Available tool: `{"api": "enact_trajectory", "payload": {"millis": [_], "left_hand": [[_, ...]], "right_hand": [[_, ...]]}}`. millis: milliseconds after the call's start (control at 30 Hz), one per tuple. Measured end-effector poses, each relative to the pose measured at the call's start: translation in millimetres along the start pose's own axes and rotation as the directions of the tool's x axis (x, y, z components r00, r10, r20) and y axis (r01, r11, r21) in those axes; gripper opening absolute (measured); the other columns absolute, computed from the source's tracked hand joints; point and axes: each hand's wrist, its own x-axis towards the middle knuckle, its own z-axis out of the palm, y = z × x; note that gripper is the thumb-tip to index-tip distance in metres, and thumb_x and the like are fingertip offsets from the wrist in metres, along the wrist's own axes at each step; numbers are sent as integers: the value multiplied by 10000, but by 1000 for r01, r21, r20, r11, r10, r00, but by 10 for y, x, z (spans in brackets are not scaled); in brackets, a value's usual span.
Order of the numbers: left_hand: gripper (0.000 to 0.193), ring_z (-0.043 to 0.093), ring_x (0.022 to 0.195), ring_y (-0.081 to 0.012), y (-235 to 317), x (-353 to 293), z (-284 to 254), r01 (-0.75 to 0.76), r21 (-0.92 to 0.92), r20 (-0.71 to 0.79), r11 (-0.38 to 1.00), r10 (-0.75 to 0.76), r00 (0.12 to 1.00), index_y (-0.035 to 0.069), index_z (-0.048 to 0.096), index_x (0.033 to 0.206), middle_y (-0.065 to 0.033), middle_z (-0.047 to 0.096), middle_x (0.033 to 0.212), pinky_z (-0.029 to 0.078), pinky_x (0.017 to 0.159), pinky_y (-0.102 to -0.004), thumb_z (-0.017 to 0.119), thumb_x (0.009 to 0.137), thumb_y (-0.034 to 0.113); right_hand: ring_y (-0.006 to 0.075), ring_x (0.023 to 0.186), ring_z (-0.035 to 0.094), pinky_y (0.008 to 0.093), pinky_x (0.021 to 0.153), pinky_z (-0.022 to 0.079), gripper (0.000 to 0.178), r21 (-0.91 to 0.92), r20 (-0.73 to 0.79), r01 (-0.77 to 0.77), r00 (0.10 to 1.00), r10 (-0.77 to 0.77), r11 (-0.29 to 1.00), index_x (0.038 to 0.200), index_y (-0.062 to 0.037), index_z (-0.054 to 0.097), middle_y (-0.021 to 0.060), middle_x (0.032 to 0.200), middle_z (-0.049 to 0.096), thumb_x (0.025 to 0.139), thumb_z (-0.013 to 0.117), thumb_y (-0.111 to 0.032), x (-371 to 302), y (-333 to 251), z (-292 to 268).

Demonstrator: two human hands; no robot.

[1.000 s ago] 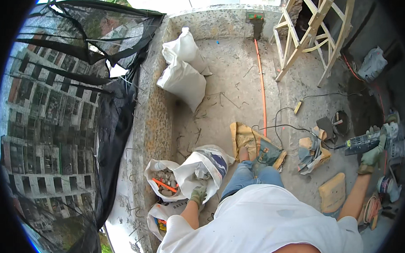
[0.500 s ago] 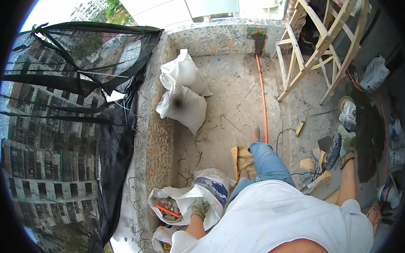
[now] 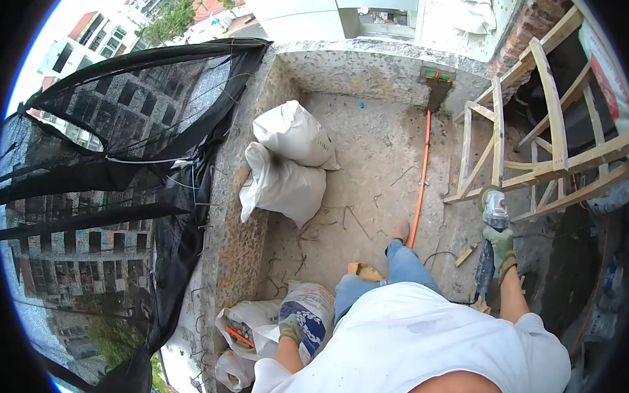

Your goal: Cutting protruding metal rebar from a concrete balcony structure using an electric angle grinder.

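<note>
My right hand (image 3: 498,243), in a pale green work glove, is closed round the body of an angle grinder (image 3: 495,211). The grinder's round disc points toward the wooden frame, and its dark rear part (image 3: 485,272) runs back along my forearm. My left hand (image 3: 291,329), also gloved, hangs low over a white woven sack with blue print (image 3: 309,311). Its fingers look loosely apart with nothing in them, though they are small in view. Beside it stands an open sack of rubble (image 3: 228,319) with an orange piece of pipe (image 3: 240,338) on top.
Two filled white sacks (image 3: 287,188) lean by the low concrete wall (image 3: 233,242). An orange pipe (image 3: 423,172) runs along the floor to a green-and-red level (image 3: 436,75). A wooden trestle (image 3: 559,136) stands at right. A yellow power socket (image 3: 467,254) and bent rebar (image 3: 358,222) lie on the floor.
My right hand has swung the grinder forward and left, close to the trestle's foot. My left hand has shifted slightly left over the sacks. The whole view has turned and moved forward.
</note>
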Motion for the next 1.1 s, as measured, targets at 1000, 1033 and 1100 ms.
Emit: {"api": "enact_trajectory", "payload": {"millis": [1000,1033,1100], "left_hand": [[485,658,939,-127,8519,176,-2227,-190,-910,307,369,906,290,53,501,1303,-47,606,1102,594,756,-273,688,865,140],[485,658,939,-127,8594,264,-2385,-182,-913,304,366,905,298,53,501,1303,-47,606,1102,594,756,-273,688,865,140],[467,681,902,-146,8724,434,-2647,-119,-898,357,423,860,364,33,500,1292,-61,604,1084,607,721,-262,679,870,124]], "right_hand": [[212,820,694,371,708,608,430,763,420,-245,891,-170,598,1157,-27,580,105,950,681,885,673,-346,3664,-4004,2514],[212,819,694,370,704,609,431,766,431,-276,890,-147,580,1158,-32,579,102,947,681,880,679,-347,3721,-4099,2627],[214,813,695,370,696,609,430,762,403,-261,908,-118,592,1151,-36,580,108,956,679,873,685,-347,3855,-4283,2868]]}}
